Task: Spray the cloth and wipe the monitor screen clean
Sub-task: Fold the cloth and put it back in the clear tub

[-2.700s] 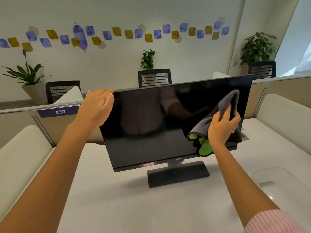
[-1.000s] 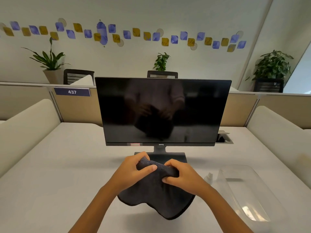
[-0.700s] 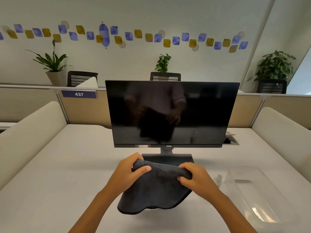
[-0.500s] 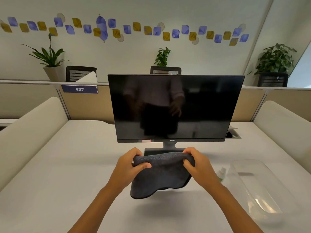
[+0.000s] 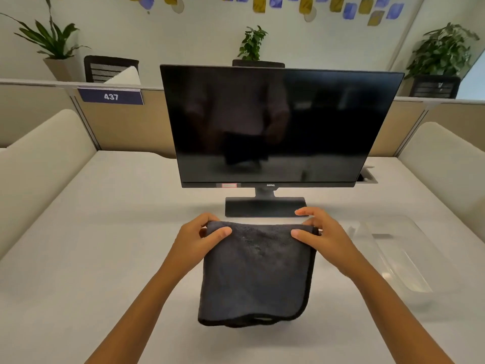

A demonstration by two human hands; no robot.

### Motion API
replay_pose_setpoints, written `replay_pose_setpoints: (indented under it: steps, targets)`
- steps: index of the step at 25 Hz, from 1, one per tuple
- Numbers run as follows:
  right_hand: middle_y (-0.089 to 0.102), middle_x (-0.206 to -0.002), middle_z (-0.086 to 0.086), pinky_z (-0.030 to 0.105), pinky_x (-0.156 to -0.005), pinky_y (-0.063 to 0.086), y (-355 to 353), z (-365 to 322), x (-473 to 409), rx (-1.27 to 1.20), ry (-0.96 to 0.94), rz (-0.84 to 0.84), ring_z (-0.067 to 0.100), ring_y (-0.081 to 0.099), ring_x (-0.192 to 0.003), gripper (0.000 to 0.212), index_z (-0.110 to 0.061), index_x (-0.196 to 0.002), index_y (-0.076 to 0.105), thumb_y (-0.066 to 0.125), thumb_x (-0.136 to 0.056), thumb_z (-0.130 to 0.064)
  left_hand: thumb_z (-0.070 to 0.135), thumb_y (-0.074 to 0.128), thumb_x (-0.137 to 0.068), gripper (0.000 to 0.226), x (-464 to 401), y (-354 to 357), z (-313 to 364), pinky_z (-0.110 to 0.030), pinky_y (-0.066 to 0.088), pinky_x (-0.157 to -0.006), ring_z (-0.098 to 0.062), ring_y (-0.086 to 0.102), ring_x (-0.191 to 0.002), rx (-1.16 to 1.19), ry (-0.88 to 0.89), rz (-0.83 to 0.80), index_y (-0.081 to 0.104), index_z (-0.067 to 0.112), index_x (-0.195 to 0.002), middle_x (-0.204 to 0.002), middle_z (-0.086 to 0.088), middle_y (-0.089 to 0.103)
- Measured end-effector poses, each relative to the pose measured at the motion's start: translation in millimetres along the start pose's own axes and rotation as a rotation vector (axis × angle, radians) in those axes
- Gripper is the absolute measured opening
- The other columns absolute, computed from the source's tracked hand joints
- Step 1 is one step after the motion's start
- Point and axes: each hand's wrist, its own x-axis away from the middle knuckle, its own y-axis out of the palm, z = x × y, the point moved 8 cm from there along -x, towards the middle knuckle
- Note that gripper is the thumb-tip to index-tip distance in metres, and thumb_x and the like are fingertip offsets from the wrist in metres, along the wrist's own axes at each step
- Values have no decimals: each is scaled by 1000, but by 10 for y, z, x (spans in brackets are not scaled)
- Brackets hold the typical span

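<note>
A black monitor (image 5: 275, 127) stands on its stand at the middle of the white desk (image 5: 91, 232), screen dark and facing me. In front of the stand I hold a dark grey cloth (image 5: 254, 274), folded, hanging down from its top edge above the desk. My left hand (image 5: 199, 240) pinches the cloth's top left corner. My right hand (image 5: 320, 235) pinches the top right corner, with some fingers spread above it. No spray bottle can be made out.
A clear plastic tray (image 5: 399, 253) lies on the desk to the right of my right hand. Cream padded dividers (image 5: 39, 158) flank both sides. A cable port (image 5: 367, 177) sits behind the monitor's right corner. Partitions, chairs and plants stand beyond.
Both hands left the monitor and brought the cloth down in front of the stand. They have since spread apart along its top edge, so the cloth hangs flat and folded.
</note>
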Motion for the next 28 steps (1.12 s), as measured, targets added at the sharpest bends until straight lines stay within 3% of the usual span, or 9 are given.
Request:
replay_pose_setpoints:
  steps: [3,7,12,14,16,18,20,25,28]
  targets:
    - [64,-96,-1,22,-78,49,277,399,-44,53,132,-110,13,60,-91,32,-30,-116,51,64,-87,-31,39,63,-85,16,-24,260,-455,-14,46,-66,-12,60,-84,-98,-141,-105,60,25,-91,-92,7,64]
    - [62,-117,5,32,-94,48,593,923,-159,119,226,-82,20,58,-105,36,-20,-124,50,60,-90,-18,30,62,-88,23,-11,362,-1025,-19,47,-73,-15,58,-88,-156,-273,33,54,20,-107,-109,-3,61]
    - [48,-136,4,26,-100,35,697,1208,41,164,236,30,20,45,-123,47,-15,-133,44,60,-89,-15,32,61,-88,32,249,341,-1341,-36,55,-81,-23,61,-90,-141,-410,44,49,18,-114,-110,-9,61]
    - [47,-132,5,29,-101,35,622,1184,183,246,183,146,22,45,-120,45,-15,-130,47,63,-87,-17,37,59,-88,37,410,373,-1372,-38,56,-80,-20,61,-86,-165,-460,-24,46,19,-117,-100,-4,61]
    - [52,-115,5,32,-91,46,544,1152,337,285,179,248,23,54,-105,37,-15,-120,53,65,-86,-22,42,59,-87,39,563,431,-1351,-31,54,-74,-14,60,-80,-223,-479,-118,42,22,-115,-88,4,58]
    - [57,-94,1,20,-65,45,590,1187,460,268,260,185,17,58,-83,27,-14,-107,56,65,-86,-28,47,59,-85,39,688,482,-1315,-22,49,-65,-12,59,-79,-320,-485,-194,39,24,-110,-88,4,58]
    - [61,-83,1,16,-55,38,712,1271,562,305,386,41,14,56,-73,25,-16,-97,55,65,-85,-35,48,60,-84,40,768,504,-1286,-17,43,-58,-10,58,-76,-407,-485,-216,41,22,-106,-90,3,59]
    - [59,-67,3,21,-54,43,777,1288,592,279,483,-53,13,54,-60,27,-12,-69,56,66,-85,-32,37,62,-86,23,793,408,-1223,-19,45,-59,-10,56,-71,-408,-480,-91,52,17,-90,-80,1,61]
    - [67,-85,13,27,-60,57,833,1201,596,-163,635,-87,20,66,-73,18,-6,-79,54,63,-88,-19,31,62,-87,21,807,365,-1318,-28,52,-60,-19,61,-76,-158,-610,-68,55,11,-87,-83,-7,64]
